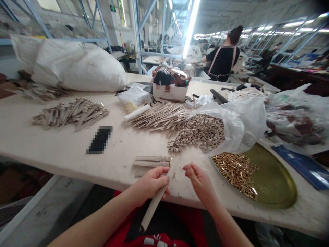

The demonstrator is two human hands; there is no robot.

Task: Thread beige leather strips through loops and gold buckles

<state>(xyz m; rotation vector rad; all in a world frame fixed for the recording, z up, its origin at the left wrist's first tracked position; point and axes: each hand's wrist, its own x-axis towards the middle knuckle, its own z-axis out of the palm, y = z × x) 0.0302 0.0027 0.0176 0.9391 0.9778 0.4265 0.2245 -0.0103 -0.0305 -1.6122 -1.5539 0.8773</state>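
Holding a beige strap in the left hand, across the near edge of the table. Pinching it between thumb and fingers partway along, apparently to leave the upper end free, with the lower end slanting down over the lap. Poising the right hand near that upper end but apart from it, with fingers curled inward; impossible to tell whether pressed together or pinching something small. Just beyond the left hand, laid side by side in a row of straps with a glint of metal at the right end, probably for tidiness. Farther out, spilling in a heap of small beige loops from a clear plastic bag, likely for easy picking. To the right, gathered as gold buckles in a round tray, probably against scattering. Behind, fanned out in a pile of loose straps; leftward, heaped in another strap pile, before a bulging white sack.
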